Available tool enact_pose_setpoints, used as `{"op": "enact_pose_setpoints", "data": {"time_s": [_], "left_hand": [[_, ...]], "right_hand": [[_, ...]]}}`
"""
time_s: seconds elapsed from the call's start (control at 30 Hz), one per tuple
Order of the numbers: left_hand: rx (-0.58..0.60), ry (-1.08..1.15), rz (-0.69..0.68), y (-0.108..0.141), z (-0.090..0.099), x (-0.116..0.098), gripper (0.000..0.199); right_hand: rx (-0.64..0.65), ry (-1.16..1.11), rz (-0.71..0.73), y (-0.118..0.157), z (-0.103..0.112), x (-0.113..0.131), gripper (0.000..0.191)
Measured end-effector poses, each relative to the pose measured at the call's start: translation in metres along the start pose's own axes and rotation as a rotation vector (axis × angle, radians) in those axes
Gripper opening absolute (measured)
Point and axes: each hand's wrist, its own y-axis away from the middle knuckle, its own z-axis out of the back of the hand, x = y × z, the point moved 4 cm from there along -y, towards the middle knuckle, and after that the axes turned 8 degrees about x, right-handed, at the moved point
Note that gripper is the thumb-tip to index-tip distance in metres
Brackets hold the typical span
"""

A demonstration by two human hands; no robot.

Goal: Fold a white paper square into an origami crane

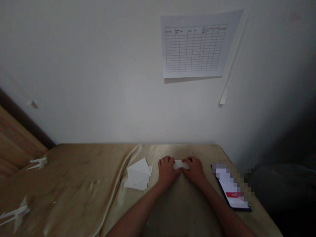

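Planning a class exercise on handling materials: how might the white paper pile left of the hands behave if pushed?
The paper pile would probably fan apart, as its pieces overlap unevenly. Likely light too: the pieces look thin. Pushed left, it might catch on the fold in the cloth.

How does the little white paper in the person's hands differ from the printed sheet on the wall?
The little white paper looks small and narrow; the printed sheet looks much larger. The little white paper shows no visible print, while the printed sheet carries a grid. The left hand and right hand hold the little white paper; the printed sheet hangs on the wall. Both are pale.
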Motion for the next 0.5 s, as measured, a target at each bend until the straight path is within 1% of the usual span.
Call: {"op": "enact_pose_setpoints", "data": {"time_s": [0.17,0.3,0.5], "left_hand": [[0.001,0.04,0.029,-0.0005,0.0012,-0.0012,0.043],[0.014,0.066,0.039,-0.0021,0.002,-0.0013,0.041],[0.038,0.074,0.044,-0.0037,0.0028,0.003,0.04]], "right_hand": [[-0.002,-0.013,-0.035,-0.0029,-0.002,-0.0004,0.04],[0.026,-0.04,-0.063,-0.0056,-0.0022,-0.0024,0.042],[0.078,-0.09,-0.065,-0.0083,-0.003,-0.0096,0.043]]}}
